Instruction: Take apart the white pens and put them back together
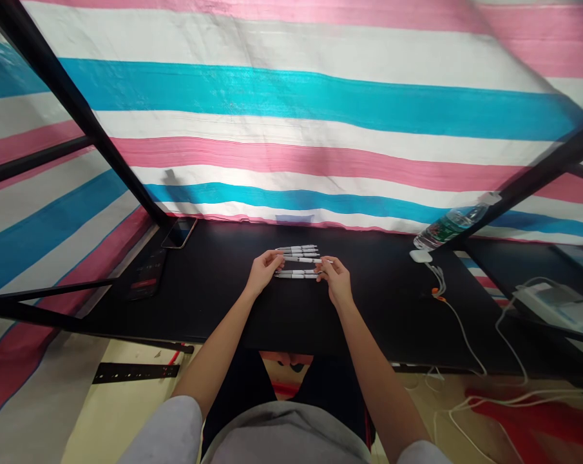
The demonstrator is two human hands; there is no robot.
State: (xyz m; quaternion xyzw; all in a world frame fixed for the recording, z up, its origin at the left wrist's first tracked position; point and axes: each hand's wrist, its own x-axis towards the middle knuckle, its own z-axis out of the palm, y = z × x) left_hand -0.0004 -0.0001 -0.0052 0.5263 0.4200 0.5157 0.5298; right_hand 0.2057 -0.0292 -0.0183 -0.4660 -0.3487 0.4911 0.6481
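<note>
Several white pens with dark markings (296, 249) lie side by side on a black table (382, 309), pointing left to right. My left hand (265, 270) rests at their left ends, with its fingers over the ends of the pens. My right hand (334, 278) is at the right ends. A middle white pen (305, 260) runs between my hands, and its tip pokes out by my right fingers. Another white pen (296, 274) lies nearest me, with its ends close under both hands.
A smartphone (179, 232) and a dark flat device (147, 274) lie at the table's left. A water bottle (453, 222) leans at the right, near a white charger with cable (420, 256). Black frame bars (64, 96) and a striped tarp (291, 96) surround the table.
</note>
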